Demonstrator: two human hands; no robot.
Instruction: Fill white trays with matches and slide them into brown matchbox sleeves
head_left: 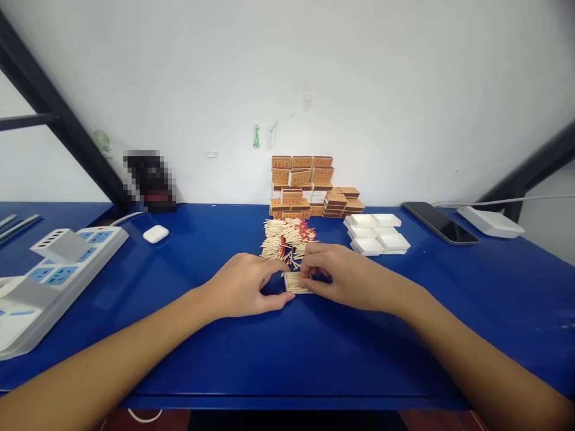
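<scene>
A small open matchbox tray (296,282) filled with matches lies on the blue table (287,353) between my hands. My left hand (245,285) curls around the tray's left side, thumb and fingertips touching it. My right hand (339,275) pinches the tray's right end with fingers bent over it. Just behind lies a loose pile of red-tipped matches (288,237).
Stacked brown matchbox sleeves (309,185) stand against the wall. White empty trays (377,234) lie to their right. A phone (440,222) and a white adapter (489,220) are at far right. A power strip (54,269) and a white earbud case (156,233) sit left.
</scene>
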